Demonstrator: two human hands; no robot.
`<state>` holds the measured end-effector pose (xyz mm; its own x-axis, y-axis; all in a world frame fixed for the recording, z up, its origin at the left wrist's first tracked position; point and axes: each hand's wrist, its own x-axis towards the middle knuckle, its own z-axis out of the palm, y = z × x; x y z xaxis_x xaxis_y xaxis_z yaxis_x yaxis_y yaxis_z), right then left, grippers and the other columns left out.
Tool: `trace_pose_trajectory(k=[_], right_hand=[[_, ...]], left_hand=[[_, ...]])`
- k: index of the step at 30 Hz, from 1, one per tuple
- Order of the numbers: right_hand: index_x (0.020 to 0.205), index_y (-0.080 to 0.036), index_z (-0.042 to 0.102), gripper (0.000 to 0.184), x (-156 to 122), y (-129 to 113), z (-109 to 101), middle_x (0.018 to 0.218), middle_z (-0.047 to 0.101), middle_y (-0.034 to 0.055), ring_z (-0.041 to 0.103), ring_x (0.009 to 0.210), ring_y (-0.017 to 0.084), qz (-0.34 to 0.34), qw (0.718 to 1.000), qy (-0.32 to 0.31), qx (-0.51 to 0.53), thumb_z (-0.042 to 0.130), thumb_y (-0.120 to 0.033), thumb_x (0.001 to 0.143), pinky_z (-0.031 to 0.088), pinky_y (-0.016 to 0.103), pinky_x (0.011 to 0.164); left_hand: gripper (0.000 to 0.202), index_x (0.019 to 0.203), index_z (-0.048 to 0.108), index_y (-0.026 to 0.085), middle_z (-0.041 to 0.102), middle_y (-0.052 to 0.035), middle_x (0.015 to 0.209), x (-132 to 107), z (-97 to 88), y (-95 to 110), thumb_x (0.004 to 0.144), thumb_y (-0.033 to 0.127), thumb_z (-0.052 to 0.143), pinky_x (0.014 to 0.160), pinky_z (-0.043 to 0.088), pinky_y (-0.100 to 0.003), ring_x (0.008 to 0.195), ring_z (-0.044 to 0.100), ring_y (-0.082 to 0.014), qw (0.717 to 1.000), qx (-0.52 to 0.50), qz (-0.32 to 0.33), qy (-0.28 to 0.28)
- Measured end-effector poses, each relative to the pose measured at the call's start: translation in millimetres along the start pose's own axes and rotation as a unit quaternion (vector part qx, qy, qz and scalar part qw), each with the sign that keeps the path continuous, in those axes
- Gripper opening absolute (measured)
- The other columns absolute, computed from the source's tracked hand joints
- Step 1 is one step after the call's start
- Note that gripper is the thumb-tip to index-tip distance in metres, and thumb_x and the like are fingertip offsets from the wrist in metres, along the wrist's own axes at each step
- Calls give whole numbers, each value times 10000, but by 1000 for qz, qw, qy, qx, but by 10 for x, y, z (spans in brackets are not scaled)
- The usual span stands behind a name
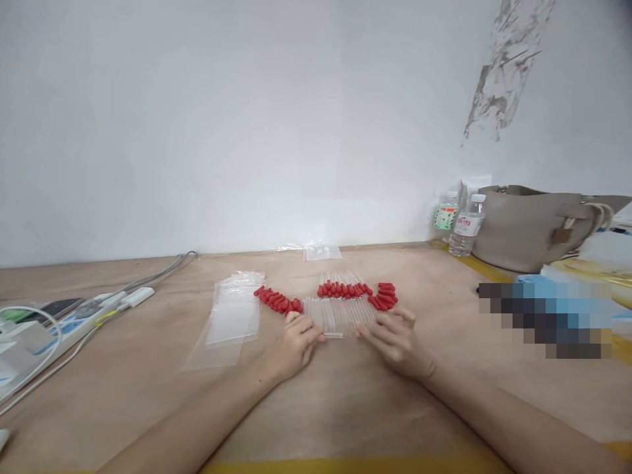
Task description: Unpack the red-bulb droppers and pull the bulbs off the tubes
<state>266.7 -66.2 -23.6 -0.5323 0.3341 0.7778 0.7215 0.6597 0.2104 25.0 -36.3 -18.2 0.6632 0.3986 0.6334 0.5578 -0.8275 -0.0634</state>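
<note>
A row of clear droppers (pixel 330 316) with red rubber bulbs lies flat on the table between my hands. Some red bulbs (pixel 279 301) fan out to the left, others (pixel 384 297) bunch at the right, and a further line (pixel 343 289) of them crosses the middle, with clear tubes pointing away behind. My left hand (pixel 299 339) rests at the row's left side, fingers curled and a fingertip by one crosswise tube (pixel 334 335); what is under the fingers is hidden. Over the row's right edge my right hand (pixel 395 339) spreads its fingers, one fingertip against the tubes.
Clear plastic bags (pixel 234 316) lie in a stack left of the droppers, and another bag (pixel 322 253) sits by the wall. A power strip (pixel 74 329) with cables is at far left. Two bottles (pixel 468 226) and a grey handbag (pixel 530 227) stand at the back right.
</note>
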Motion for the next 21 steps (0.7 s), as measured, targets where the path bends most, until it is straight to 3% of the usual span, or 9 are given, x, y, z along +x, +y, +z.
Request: trace_pose_trajectory(k=[2, 5, 7, 10, 12, 15, 18, 21], right_hand=[[965, -259, 616, 196, -13, 130, 12, 738, 620, 6, 533, 700, 122, 109, 994, 18, 20, 478, -232, 828, 326, 323, 728], [939, -240, 636, 225, 1, 378, 38, 768, 566, 33, 528, 718, 138, 255, 961, 51, 94, 462, -326, 824, 398, 284, 662], [932, -218, 642, 251, 25, 573, 46, 778, 536, 46, 524, 739, 154, 321, 939, 55, 109, 449, -331, 818, 419, 285, 646], [945, -156, 634, 273, 61, 879, 60, 761, 542, 59, 526, 710, 162, 397, 911, 14, 109, 474, -303, 780, 426, 294, 636], [967, -129, 610, 296, 78, 1049, 88, 726, 564, 46, 527, 654, 150, 435, 890, -33, 132, 504, -294, 745, 427, 285, 616], [864, -124, 598, 268, 88, 1167, 145, 692, 589, 32, 523, 589, 131, 484, 861, -46, 147, 571, -307, 670, 419, 256, 563], [774, -145, 589, 187, 90, 1115, 168, 672, 611, 26, 534, 561, 118, 499, 849, -62, 165, 563, -284, 651, 408, 230, 532], [785, -156, 612, 181, 92, 1003, 146, 624, 613, 12, 524, 525, 110, 474, 858, -94, 175, 516, -255, 668, 388, 218, 510]], left_hand=[[217, 815, 583, 165, 515, -29, 679, -12, -7, -46, 869, 202, 376, 609, 363, -252, 628, 456, -122, 999, -13, -22, 24], [213, 931, 562, 166, 507, -42, 770, 25, -21, -76, 866, 164, 360, 609, 402, -220, 677, 472, -119, 998, -44, -40, 37], [261, 1038, 522, 160, 481, -59, 831, 84, -31, -80, 856, 129, 338, 657, 426, -230, 740, 474, -130, 997, -48, -54, 34], [333, 1136, 459, 155, 437, -65, 848, 198, -33, -90, 843, 103, 311, 690, 439, -256, 776, 464, -144, 996, -34, -76, 27], [321, 1131, 453, 159, 439, -56, 829, 278, -15, -100, 845, 113, 314, 678, 440, -260, 756, 465, -146, 996, -24, -82, 20], [233, 1004, 489, 163, 481, -47, 823, 387, 41, -94, 836, 109, 338, 672, 432, -261, 748, 481, -147, 996, -14, -81, 17], [144, 820, 485, 164, 502, -37, 761, 462, 109, -53, 801, 86, 365, 646, 424, -264, 716, 485, -156, 998, 12, -53, 17], [133, 747, 466, 167, 509, -33, 719, 492, 156, 5, 772, 71, 378, 634, 423, -272, 698, 483, -165, 999, 26, -23, -4]])
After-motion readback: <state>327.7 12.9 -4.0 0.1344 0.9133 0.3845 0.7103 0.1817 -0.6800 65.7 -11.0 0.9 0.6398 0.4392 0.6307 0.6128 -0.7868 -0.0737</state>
